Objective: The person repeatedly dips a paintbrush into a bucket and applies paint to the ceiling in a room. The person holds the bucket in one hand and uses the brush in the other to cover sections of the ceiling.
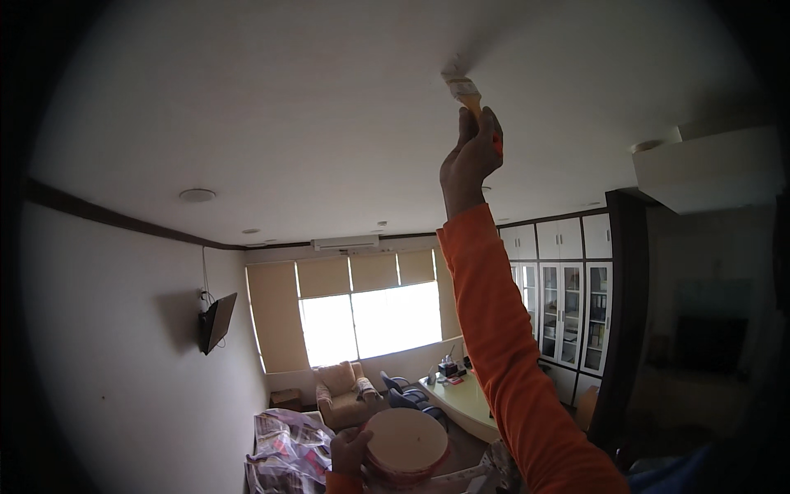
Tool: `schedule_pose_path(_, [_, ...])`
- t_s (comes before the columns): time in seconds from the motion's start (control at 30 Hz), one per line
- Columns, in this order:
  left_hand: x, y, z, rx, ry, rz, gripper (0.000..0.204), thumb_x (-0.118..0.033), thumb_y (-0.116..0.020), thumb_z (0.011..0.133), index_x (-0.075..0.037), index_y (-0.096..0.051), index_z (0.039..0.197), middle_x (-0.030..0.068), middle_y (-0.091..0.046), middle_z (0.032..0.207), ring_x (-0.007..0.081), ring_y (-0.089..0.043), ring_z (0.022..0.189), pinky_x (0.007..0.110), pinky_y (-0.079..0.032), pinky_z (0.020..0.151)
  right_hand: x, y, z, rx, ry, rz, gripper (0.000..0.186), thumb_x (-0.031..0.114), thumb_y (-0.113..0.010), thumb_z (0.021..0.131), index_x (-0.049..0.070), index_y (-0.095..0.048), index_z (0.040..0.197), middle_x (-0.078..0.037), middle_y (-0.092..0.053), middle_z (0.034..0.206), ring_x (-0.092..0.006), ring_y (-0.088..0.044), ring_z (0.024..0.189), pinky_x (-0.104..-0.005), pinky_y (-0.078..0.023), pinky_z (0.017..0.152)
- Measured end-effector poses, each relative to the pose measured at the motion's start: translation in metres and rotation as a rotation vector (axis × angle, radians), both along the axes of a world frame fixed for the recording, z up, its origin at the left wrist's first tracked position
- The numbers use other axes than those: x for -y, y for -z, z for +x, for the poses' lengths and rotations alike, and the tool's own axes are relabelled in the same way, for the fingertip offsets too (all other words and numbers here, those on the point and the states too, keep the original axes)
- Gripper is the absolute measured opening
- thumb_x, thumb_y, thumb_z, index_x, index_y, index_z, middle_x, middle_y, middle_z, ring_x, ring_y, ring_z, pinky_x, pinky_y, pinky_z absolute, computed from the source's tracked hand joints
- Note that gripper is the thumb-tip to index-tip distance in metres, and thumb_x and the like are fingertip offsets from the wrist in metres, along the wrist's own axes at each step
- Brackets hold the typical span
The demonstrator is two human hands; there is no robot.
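Observation:
Raised overhead at the end of an orange sleeve, my right hand [473, 156] is closed around the handle of a paintbrush [465, 89]. The brush has a pale wooden handle, and its white-coated bristles touch the white ceiling [313, 99] or come very close to it. Low in the picture, my left hand [350, 451] grips the left rim of a round paint bucket [407, 442]. White paint shows inside the bucket, and its outer side is reddish. The fingers beneath the bucket's edge are partly hidden.
A screen [217, 323] juts from the left wall. Patterned sheeting [288, 451] covers something beside the bucket. An armchair [344, 393], blue chairs [411, 402] and a desk [465, 403] stand below. A boxy ceiling drop [708, 169] hangs at right; glass-door cabinets [564, 309] line the back.

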State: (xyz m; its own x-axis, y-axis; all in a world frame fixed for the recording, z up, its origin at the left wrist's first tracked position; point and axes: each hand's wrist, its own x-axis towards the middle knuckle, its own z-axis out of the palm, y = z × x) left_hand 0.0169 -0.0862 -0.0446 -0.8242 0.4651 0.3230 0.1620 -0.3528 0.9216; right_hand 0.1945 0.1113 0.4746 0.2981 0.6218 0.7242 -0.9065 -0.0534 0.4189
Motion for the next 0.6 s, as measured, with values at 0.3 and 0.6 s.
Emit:
schedule_pose_path(0.3, [-0.001, -0.001, 0.003, -0.006, 0.032, 0.048, 0.04, -0.017, -0.078, 0.085, 0.012, -0.07, 0.111, 0.0153, -0.076, 0.101, 0.0202, -0.072, 0.088, 0.031, -0.057, 0.08, 0.032, 0.003, 0.033, -0.043, -0.023, 0.049, 0.041, 0.017, -0.063, 0.103, -0.006, -0.05, 0.134, -0.014, -0.058, 0.125, -0.0211, -0.066, 0.115, -0.0254, -0.057, 0.102])
schedule_pose_path(0.6, [-0.001, -0.004, 0.0, -0.018, 0.026, -0.004, 0.039, -0.019, -0.077, 0.085, 0.011, -0.072, 0.11, 0.0128, -0.076, 0.1, 0.0185, -0.071, 0.085, 0.03, -0.056, 0.079, 0.013, 0.029, 0.066, -0.04, 0.122, 0.112, 0.04, 0.015, -0.062, 0.105, -0.008, -0.048, 0.134, -0.015, -0.056, 0.122, -0.0214, -0.063, 0.113, -0.0283, -0.056, 0.106])
